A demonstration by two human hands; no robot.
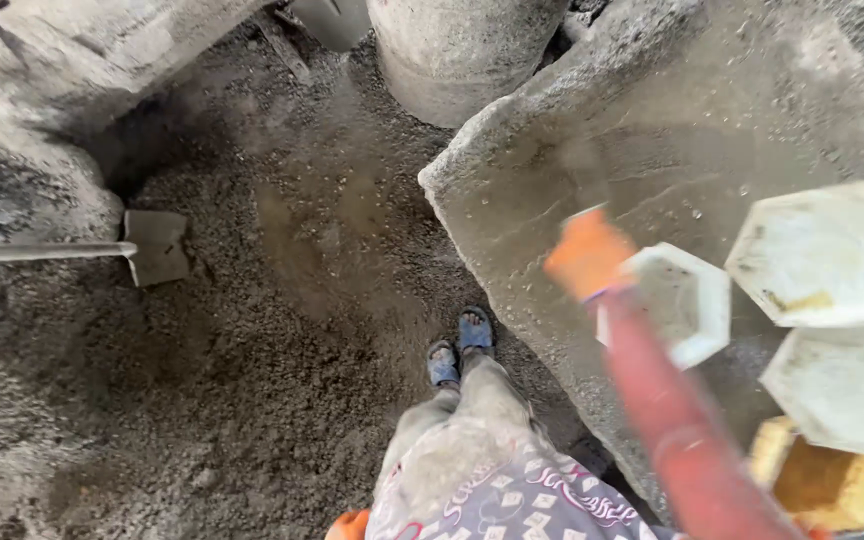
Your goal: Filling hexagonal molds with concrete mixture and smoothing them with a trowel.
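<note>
My right hand (587, 255), in an orange glove on a red sleeve, is blurred by motion over a grey concrete slab (592, 130). It touches the left edge of a white hexagonal mould (682, 305) lying on the slab; the blur hides whether the fingers grip it. Two more white hexagonal moulds (827, 250) (842, 390) lie to the right, and a yellow mould (822, 485) sits at the lower right. Only a sliver of my left hand (350, 523), also orange-gloved, shows at the bottom edge beside my patterned clothing.
My feet in blue sandals (460, 350) stand on wet gravelly ground by the slab's edge. A shovel (157, 245) lies on the left with its handle running off frame. A concrete cylinder (462, 50) stands at the top, and a grey heap (12, 200) rises at the left.
</note>
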